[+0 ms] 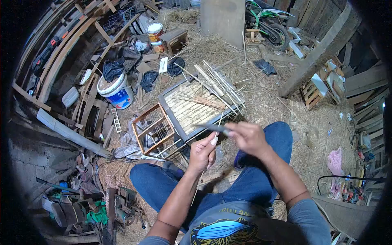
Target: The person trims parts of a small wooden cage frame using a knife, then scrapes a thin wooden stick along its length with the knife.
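My left hand (203,154) is closed around a thin pale stick (221,120), which looks like bamboo and runs up past the fingers and down toward my lap. In my right hand (248,138) is a knife (207,127), its blurred blade pointing left across the stick, just above the left fingers. Beyond both hands stands a low slatted table (171,117) with a dark frame. Long thin strips (220,83) lie piled along its right side, and brown flat pieces (208,102) rest on the slats. A small wooden cage-like frame (151,128) leans at its left.
A white bucket (118,96) with a black bag on top stands at left, near stacked paint tins (154,32). A wooden post (316,53) slants at right. Shavings and straw cover the floor (261,102). A motorbike (271,28) is at the back.
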A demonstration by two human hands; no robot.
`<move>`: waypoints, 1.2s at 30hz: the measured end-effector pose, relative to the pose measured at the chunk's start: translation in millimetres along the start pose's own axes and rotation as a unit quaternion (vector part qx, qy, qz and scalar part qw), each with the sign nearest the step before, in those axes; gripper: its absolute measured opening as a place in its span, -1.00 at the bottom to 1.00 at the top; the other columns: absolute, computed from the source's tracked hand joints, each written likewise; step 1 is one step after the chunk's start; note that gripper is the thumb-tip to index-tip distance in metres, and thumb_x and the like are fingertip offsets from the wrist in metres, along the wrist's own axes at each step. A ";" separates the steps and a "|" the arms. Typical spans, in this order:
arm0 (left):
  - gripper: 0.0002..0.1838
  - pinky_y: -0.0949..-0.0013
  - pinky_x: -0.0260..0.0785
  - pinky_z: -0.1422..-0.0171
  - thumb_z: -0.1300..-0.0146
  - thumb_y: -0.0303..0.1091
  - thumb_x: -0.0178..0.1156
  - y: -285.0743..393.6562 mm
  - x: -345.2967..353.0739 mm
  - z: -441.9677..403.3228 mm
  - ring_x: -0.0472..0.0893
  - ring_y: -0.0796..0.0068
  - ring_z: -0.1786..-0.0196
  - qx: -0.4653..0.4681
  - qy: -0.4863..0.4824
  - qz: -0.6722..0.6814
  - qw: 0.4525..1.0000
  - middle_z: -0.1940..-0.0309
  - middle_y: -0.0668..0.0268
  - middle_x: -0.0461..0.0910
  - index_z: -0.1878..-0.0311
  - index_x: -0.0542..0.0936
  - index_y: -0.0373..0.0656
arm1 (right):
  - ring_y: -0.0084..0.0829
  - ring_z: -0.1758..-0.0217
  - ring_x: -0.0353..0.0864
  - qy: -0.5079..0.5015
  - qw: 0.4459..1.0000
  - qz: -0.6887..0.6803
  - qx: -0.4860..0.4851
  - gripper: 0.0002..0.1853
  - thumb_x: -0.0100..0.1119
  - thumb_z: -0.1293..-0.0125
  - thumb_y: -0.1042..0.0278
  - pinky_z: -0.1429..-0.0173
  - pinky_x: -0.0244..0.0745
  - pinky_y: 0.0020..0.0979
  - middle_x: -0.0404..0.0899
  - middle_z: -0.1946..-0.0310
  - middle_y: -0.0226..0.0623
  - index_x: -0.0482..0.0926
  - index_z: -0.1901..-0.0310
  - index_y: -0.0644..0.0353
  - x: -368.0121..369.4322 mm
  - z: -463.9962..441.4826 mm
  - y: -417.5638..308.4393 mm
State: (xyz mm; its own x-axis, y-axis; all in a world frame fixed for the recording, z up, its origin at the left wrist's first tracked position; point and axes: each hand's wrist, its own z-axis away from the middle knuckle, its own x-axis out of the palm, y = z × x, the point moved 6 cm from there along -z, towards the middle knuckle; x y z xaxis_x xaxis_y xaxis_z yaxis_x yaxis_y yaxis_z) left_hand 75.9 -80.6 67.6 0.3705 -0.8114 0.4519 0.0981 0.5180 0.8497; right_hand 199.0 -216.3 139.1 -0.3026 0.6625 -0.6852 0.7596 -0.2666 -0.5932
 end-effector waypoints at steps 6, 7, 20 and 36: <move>-0.57 0.53 0.12 0.69 -0.62 -0.31 0.10 6.3 1.0 -1.3 0.27 0.68 0.79 0.020 -0.016 0.002 1.000 0.72 0.45 0.42 -0.45 0.53 -0.21 | -0.25 0.24 0.80 -0.010 0.998 -0.014 0.058 -0.71 0.39 -0.36 0.24 0.19 0.64 -0.33 0.79 0.23 -0.21 0.76 -0.06 0.09 -1.4 -4.5 22.2; -0.57 0.54 0.13 0.68 -0.62 -0.31 0.11 6.8 2.5 -1.4 0.29 0.67 0.79 0.042 -0.022 -0.015 0.999 0.69 0.42 0.46 -0.45 0.52 -0.22 | -0.25 0.24 0.80 -0.010 0.998 -0.015 0.058 -0.71 0.39 -0.36 0.24 0.19 0.64 -0.33 0.79 0.23 -0.21 0.76 -0.06 0.09 1.0 -5.1 21.6; -0.52 0.55 0.16 0.67 -0.63 -0.28 0.11 12.6 15.7 -6.0 0.30 0.69 0.75 0.014 -0.027 -0.008 0.999 0.62 0.41 0.49 -0.51 0.45 -0.22 | -0.35 -0.15 0.75 -0.061 0.940 -0.287 0.175 -0.53 0.32 -0.48 0.27 -0.20 0.61 -0.31 0.73 -0.19 -0.11 0.59 -0.36 0.21 7.0 -21.5 10.8; -0.56 0.52 0.09 0.76 -0.66 -0.34 -0.02 12.6 21.4 -2.3 0.18 0.68 0.84 -0.038 -0.075 0.169 0.982 0.73 0.53 0.24 -0.51 0.39 -0.20 | -0.16 0.35 0.78 -0.022 0.999 -0.023 -0.007 -0.77 0.40 -0.29 0.25 0.29 0.65 -0.21 0.78 0.32 -0.22 0.79 0.04 0.04 -10.3 -4.2 -8.9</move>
State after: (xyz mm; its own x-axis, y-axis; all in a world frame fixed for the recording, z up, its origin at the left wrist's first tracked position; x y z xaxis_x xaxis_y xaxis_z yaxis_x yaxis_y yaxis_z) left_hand 87.2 -90.8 87.4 0.2534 -0.6171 0.7450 0.0642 0.7791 0.6236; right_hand 197.8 -217.8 153.2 -0.3618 0.6423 -0.6756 0.7524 -0.2267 -0.6185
